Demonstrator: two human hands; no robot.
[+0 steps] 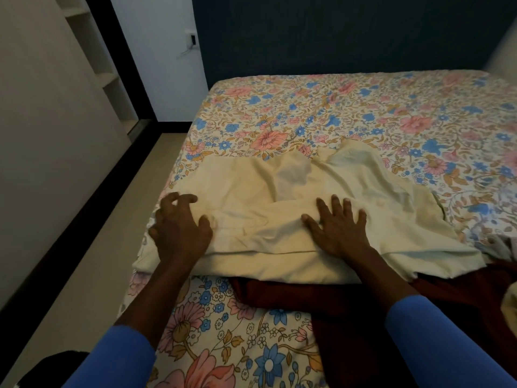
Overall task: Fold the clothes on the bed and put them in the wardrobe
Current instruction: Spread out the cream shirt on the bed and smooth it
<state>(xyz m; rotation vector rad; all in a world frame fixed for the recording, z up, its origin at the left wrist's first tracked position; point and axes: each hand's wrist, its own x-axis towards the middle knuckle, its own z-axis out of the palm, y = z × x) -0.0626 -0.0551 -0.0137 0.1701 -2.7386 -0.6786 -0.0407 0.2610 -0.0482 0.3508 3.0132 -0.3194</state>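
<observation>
- Kind of cream garment (282, 208) unclear: crumpled, edges doubled over, no sleeve or collar plainly readable.
- Near edge of it laid over a dark maroon cloth (335, 301), most of that cloth hidden beneath the right forearm and cut off at the lower right.
- Pale scrap at the far right border, beyond the right wrist, cropped and not identifiable.
- Shelved opening (98, 57) well to the left of the left hand, dim and blurred; contents not discernible.
- Left hand (179, 228) resting on the garment's left end, fingers curled like claws, tips pressed into the fabric, thumb spread toward the right; no cloth visibly pinched between fingers.
- Right hand (340, 229) flat on the garment's middle, palm down, fingers splayed and pointing away, gripping nothing.
- Both forearms reaching forward from blue sleeves (447, 343), hands apart with a stretch of wrinkled cream fabric between them.
- Cream garment spread across the floral bedsheet (363, 107) under and ahead of both hands, far part bunched up beyond the right fingertips.
</observation>
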